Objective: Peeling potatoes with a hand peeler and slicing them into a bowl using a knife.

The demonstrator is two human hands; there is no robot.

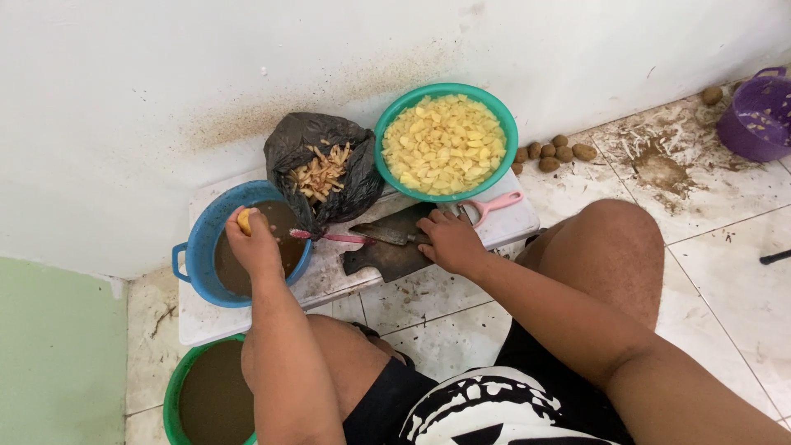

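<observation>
Here's the left hand [254, 243], out over the round blue plastic basin [198, 247] of murky brown water, fingers curled tight around a small peeled yellow potato [244, 220] held just above the water at the basin's far rim. Over on the right, the right hand [449, 241] is pressed down on the dark rectangular cutting board [387, 259], fingers bent over the blade end of a knife with a pink handle [329, 237]; whether they truly grip it or just rest on it, I cannot tell. The knife lies flat, handle pointing toward the blue basin.

All of this sits on a low white board [511, 224] laid on the tiled floor [725, 272]. Just beyond the right hand lies a pink plastic peeler [493, 203], touching the rim of the round green plastic bowl [394, 115] heaped with pale yellow potato pieces. Beside that bowl, a crumpled black plastic bag [288, 148] stands open with peelings inside, leaning against the blue basin.

Near the left knee, down at the bottom edge, a green bucket [171, 395] holds more brown water. Against the white wall, a cluster of small brown unpeeled potatoes [556, 152] lies on the floor, and well apart, at the far right, a purple plastic basket [754, 115] stands on muddy tiles.
</observation>
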